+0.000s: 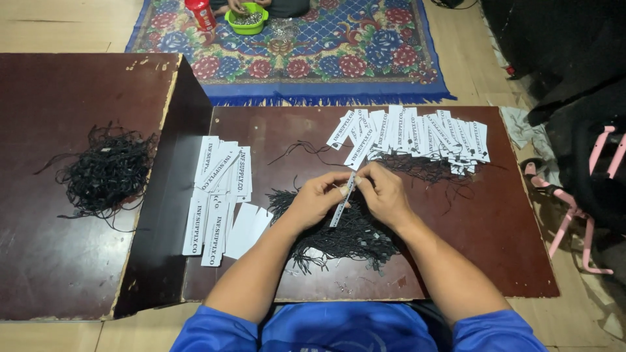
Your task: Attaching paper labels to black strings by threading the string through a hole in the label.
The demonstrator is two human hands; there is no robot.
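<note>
Nearest, the left hand and right hand both pinch one white tag over black strings; steadying the tag's far end likely eases threading.

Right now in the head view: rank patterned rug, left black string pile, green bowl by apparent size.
1. Patterned rug, though cut off at the top edge.
2. Left black string pile.
3. Green bowl, farthest from the camera, so it looks smaller.

Loose tags left on the low table, strung tags at far right. String pile between, nearer. Rug beyond.
</note>
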